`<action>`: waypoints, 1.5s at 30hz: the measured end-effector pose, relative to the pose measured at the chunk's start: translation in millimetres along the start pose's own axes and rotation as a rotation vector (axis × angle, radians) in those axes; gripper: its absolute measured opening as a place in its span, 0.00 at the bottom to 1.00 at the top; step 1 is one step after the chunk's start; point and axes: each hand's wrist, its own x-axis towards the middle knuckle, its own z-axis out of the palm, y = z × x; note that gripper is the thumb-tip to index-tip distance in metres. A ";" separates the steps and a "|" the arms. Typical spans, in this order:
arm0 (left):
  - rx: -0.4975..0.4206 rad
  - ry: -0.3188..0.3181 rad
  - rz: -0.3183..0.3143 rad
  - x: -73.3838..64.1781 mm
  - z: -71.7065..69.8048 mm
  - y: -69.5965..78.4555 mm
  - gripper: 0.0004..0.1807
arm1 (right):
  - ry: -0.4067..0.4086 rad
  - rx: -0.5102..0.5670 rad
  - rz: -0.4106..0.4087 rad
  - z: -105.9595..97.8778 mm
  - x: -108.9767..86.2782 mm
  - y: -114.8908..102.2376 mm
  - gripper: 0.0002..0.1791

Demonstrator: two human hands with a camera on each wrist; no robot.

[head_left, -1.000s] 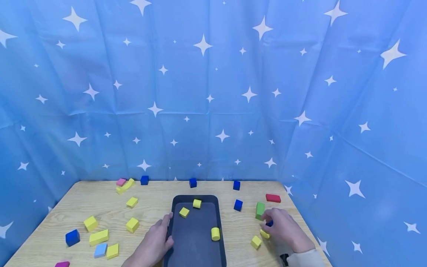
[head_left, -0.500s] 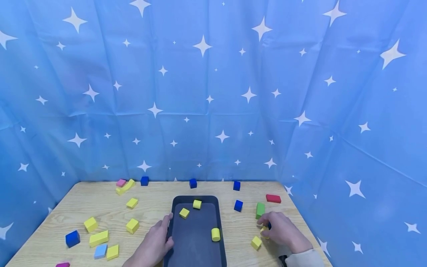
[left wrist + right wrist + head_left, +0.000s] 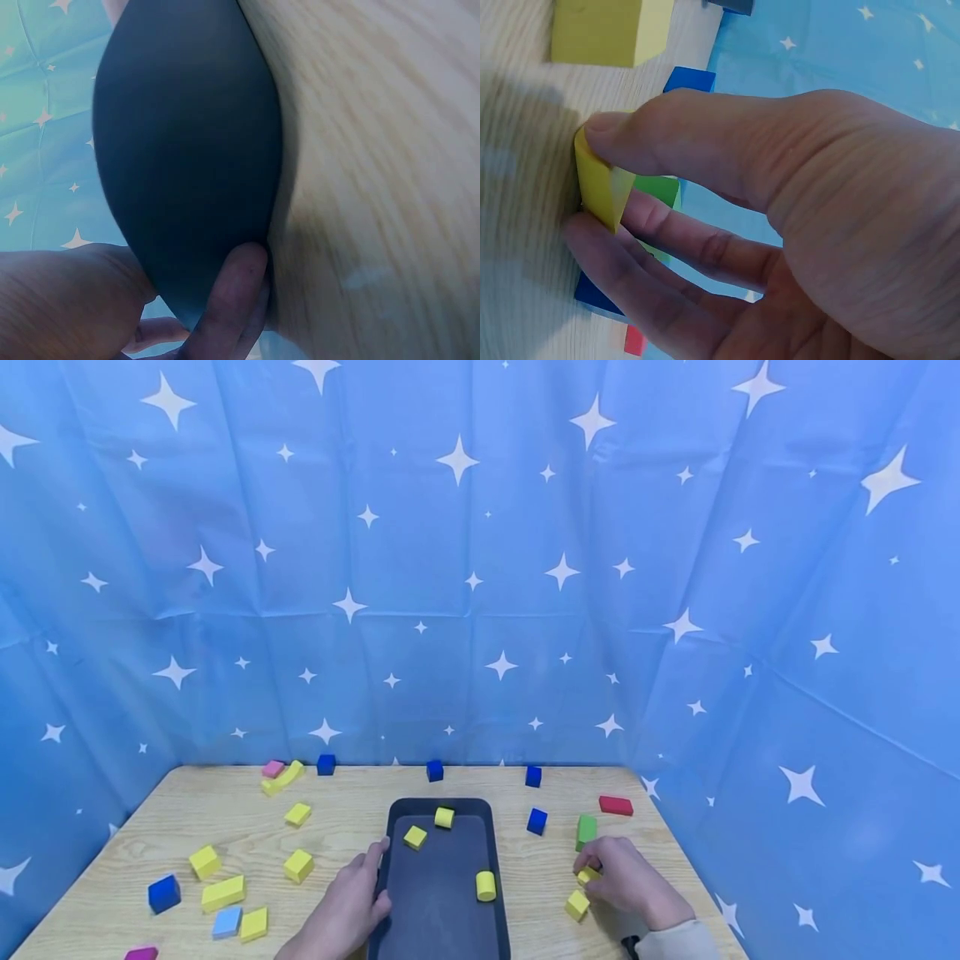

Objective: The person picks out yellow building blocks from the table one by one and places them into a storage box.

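My left hand (image 3: 345, 897) grips the left side of a dark rectangular tray (image 3: 384, 870), thumb over the rim. In the left wrist view its fingers (image 3: 238, 289) lie along the tray's outer wall (image 3: 187, 142). Inside the tray are a yellow cube (image 3: 416, 837) and two yellow cylinders (image 3: 486, 887). Right of the tray, my right hand (image 3: 626, 881) pinches a small yellow block (image 3: 596, 180) between thumb and fingers, close over the table. Just nearer lies a yellow cube (image 3: 577, 905). Beyond the hand stands a green block (image 3: 587, 832); a blue block (image 3: 600, 296) is partly hidden behind its fingers.
On the left of the wooden table (image 3: 360, 818) lie several yellow blocks (image 3: 223, 894), a blue cube (image 3: 163, 894) and a light blue block (image 3: 227, 923). Several blue cubes (image 3: 435, 770) sit near the back edge, and a red block (image 3: 616, 806) at the right. A starry curtain (image 3: 480, 568) surrounds the table.
My right hand has shifted slightly left, and the yellow block at its fingertips has moved a little left and away. The blue block beside it is now hidden in the head view. My left hand stays put.
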 end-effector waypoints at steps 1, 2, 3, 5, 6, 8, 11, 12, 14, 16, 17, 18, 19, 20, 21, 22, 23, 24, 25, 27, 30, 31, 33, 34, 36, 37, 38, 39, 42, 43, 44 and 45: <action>0.004 0.002 0.006 -0.1 -0.3 0.0 0.40 | 0.000 0.002 0.003 0.0 0.2 -0.7 0.17; 0.004 0.003 0.008 0.0 -0.5 0.2 0.40 | 0.001 0.004 0.006 -0.2 0.2 -1.4 0.17; 0.004 0.005 0.011 0.2 -0.6 0.3 0.40 | 0.003 0.004 0.008 -0.2 0.2 -1.8 0.17; 0.004 0.009 0.016 0.7 -1.0 0.7 0.40 | 0.009 0.001 0.007 -0.4 0.2 -2.5 0.18; 0.004 0.010 0.019 0.7 -1.5 1.0 0.40 | 0.012 0.001 0.007 -0.9 0.7 -3.2 0.18; 0.001 0.013 0.023 1.1 -2.2 1.4 0.40 | 0.017 -0.003 0.004 -1.3 1.0 -3.6 0.17; -0.008 0.015 0.030 1.3 -3.4 2.3 0.40 | 0.016 -0.004 0.001 -1.8 2.0 -3.9 0.17; -0.010 0.016 0.034 1.3 -3.9 2.6 0.40 | 0.015 -0.004 0.001 -2.0 2.4 -3.9 0.17; -0.011 0.018 0.042 1.4 -4.9 2.2 0.40 | 0.015 -0.004 0.002 -2.1 3.0 -3.7 0.17; -0.016 0.018 0.049 1.8 -6.0 2.8 0.40 | 0.016 -0.006 0.007 -2.3 3.8 -3.8 0.17; -0.018 0.018 0.051 2.0 -6.4 3.0 0.40 | 0.019 -0.007 0.011 -2.7 4.2 -4.2 0.17; -0.020 0.017 0.049 2.3 -6.7 3.5 0.40 | 0.022 -0.009 0.015 -3.1 4.7 -4.8 0.17; -0.021 0.014 0.046 2.6 -6.6 3.7 0.40 | 0.023 -0.010 0.020 -3.5 4.9 -5.3 0.17; -0.020 0.011 0.043 2.7 -6.3 4.2 0.40 | 0.024 -0.013 0.023 -3.7 4.9 -5.5 0.17; -0.020 0.007 0.036 2.9 -5.8 4.1 0.40 | 0.025 -0.015 0.030 -4.1 5.2 -6.1 0.17; -0.017 0.004 0.028 3.0 -5.1 3.9 0.40 | 0.026 -0.017 0.036 -4.4 5.4 -6.4 0.17; -0.014 0.002 0.022 3.0 -4.3 3.7 0.40 | 0.027 -0.019 0.041 -4.9 5.5 -6.8 0.17; -0.009 0.000 0.016 3.0 -3.5 3.4 0.40 | 0.028 -0.020 0.044 -5.1 5.3 -7.0 0.17; -0.005 -0.003 0.011 2.8 -2.8 3.2 0.40 | 0.030 -0.022 0.048 -5.3 5.1 -7.2 0.17; -0.010 -0.003 0.007 2.7 -1.6 3.7 0.41 | 0.040 -0.025 0.052 -5.9 4.5 -8.2 0.17; -0.018 -0.007 -0.002 2.3 -0.5 4.7 0.40 | 0.054 -0.026 0.053 -6.5 3.3 -10.0 0.16; -0.020 -0.008 -0.003 1.9 -0.4 4.7 0.40 | 0.058 -0.025 0.053 -6.6 2.8 -10.7 0.16; -0.020 -0.011 -0.004 1.1 -0.1 4.0 0.40 | 0.065 -0.023 0.049 -6.4 1.8 -12.3 0.16; -0.020 -0.011 -0.003 0.8 0.1 3.1 0.40 | 0.069 -0.023 0.041 -5.9 1.1 -13.1 0.16; -0.018 -0.011 0.005 -0.2 0.2 1.8 0.40 | 0.078 -0.020 0.029 -5.4 0.2 -15.2 0.16; -0.019 -0.011 0.006 -0.3 0.3 1.3 0.40 | 0.082 -0.020 0.022 -5.4 -0.1 -16.8 0.15; -0.019 -0.011 0.007 -0.4 0.3 0.9 0.40 | 0.086 -0.020 0.017 -5.5 -0.4 -18.2 0.15; -0.020 -0.011 0.007 -0.4 0.3 0.5 0.40 | 0.088 -0.020 0.013 -5.5 -0.4 -19.7 0.15; -0.015 -0.012 0.007 -0.1 -0.2 -0.3 0.40 | 0.096 -0.021 0.000 -5.6 0.5 -24.4 0.14; -0.011 -0.012 0.007 0.0 -0.3 -0.6 0.40 | 0.096 -0.023 -0.011 -5.3 0.7 -26.0 0.14; -0.010 -0.012 0.006 0.0 -0.6 -0.6 0.40 | 0.096 -0.025 -0.020 -5.2 0.8 -27.7 0.14; -0.009 -0.012 0.005 0.1 -0.7 -0.8 0.40 | 0.093 -0.026 -0.032 -4.6 0.9 -29.0 0.14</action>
